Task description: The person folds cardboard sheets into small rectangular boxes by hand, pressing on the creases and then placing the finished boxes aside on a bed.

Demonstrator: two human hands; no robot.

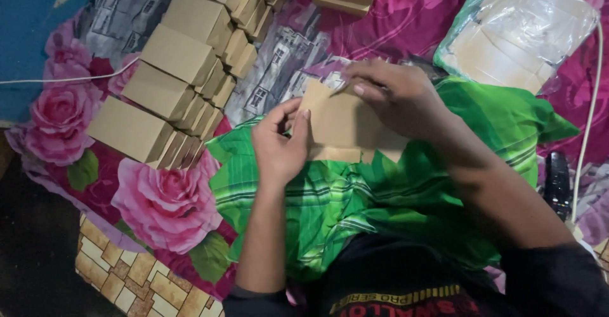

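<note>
Two hands hold our flat brown cardboard blank [342,127] over the green cloth [380,190], its long axis running left-right: our left hand [279,146] pinches its left edge, our right hand [396,98] grips the top, while folded boxes [171,82] line the far left and a plastic bag [520,32] holds more blanks far right.

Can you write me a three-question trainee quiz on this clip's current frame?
1. True or false: both hands hold the flat brown cardboard piece.
2. Where do the folded brown boxes lie: to the person's left or right?
3. What holds the pale cardboard blanks at upper right: A) a clear plastic bag, B) a metal tin, C) a basket?

Key: 1. True: left hand and right hand grip it over the green cloth. 2. Left. 3. A.
</note>
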